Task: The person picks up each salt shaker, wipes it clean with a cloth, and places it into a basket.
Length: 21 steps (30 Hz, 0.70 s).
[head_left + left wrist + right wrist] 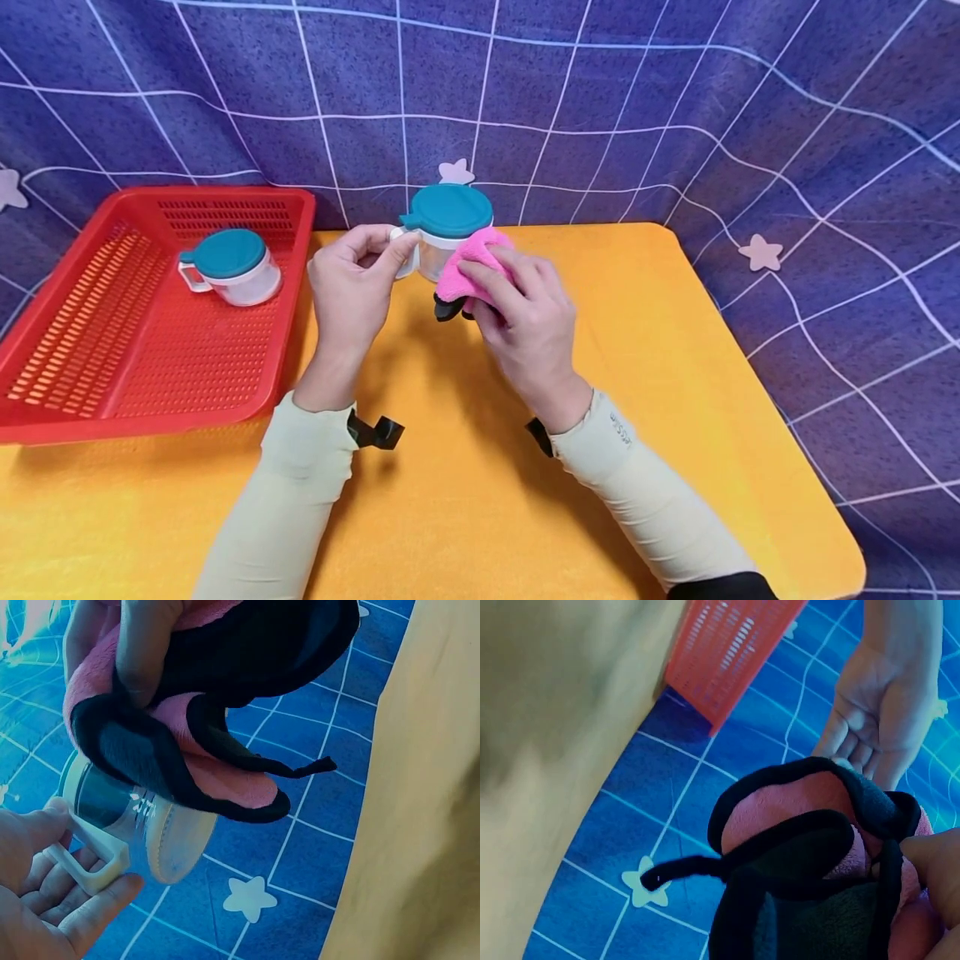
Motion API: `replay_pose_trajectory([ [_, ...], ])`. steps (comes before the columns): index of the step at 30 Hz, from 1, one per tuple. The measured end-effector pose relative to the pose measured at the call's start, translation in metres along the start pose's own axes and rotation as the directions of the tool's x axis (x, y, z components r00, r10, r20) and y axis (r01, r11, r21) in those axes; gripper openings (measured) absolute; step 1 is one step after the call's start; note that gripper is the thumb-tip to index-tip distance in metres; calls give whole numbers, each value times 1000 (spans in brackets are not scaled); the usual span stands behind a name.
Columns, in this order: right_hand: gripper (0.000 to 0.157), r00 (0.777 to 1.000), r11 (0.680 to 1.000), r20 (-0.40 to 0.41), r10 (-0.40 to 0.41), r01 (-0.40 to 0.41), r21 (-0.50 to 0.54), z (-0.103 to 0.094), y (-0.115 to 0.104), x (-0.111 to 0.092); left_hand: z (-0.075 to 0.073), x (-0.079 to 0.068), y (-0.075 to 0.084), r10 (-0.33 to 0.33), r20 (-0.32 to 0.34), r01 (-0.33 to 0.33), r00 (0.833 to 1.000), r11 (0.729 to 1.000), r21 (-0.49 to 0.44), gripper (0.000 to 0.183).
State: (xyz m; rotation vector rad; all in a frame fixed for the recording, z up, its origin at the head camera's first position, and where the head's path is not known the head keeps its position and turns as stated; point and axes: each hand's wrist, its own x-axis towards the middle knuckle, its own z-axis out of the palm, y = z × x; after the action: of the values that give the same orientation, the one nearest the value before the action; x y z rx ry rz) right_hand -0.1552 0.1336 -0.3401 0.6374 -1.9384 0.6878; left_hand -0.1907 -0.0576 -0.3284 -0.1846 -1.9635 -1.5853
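Teal-lidded jar [448, 218], one of two, is held up near the far edge of the desk [675, 375]. Behind it hangs one blue backdrop [585, 92] with a pale grid, larger than anything else in view. Next in size comes the desk itself, a single yellow one, and after it one red basket [150, 423] at the left. Two pale sleeves [660, 500] reach forward over the desk, and from them extend two hands, the left hand [348, 287] and the right hand [532, 321]. Of the two jars, the second jar [231, 262] sits upright in the basket, toward its far right corner, with its handle pointing left. One pink cloth [468, 252] with black edging is bunched up; smallest are three pale stars [761, 252] on the backdrop in the head view. As for the hands, the raised jar is between them: its white handle [112, 851] is toward the left hand, whose thumb and fingers grip it, and its clear body is toward the right hand, whose curled fingers hold the cloth. That cloth overlaps the right part of the jar's body in the head view; whether the two touch, I cannot tell. In the left wrist view the jar's underside shows, apart from the desk.
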Motion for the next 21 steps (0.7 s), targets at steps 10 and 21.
replay_pose_trajectory([
  [10,23,984,985,116,-133,144,-92,14,-17,-15,2,-4,-3,-6,11,6,1000,1000,-3,28],
  [21,24,985,990,132,-112,122,-70,9,-10,-17,0,-2,-4,-20,19,20,1000,999,-30,27],
])
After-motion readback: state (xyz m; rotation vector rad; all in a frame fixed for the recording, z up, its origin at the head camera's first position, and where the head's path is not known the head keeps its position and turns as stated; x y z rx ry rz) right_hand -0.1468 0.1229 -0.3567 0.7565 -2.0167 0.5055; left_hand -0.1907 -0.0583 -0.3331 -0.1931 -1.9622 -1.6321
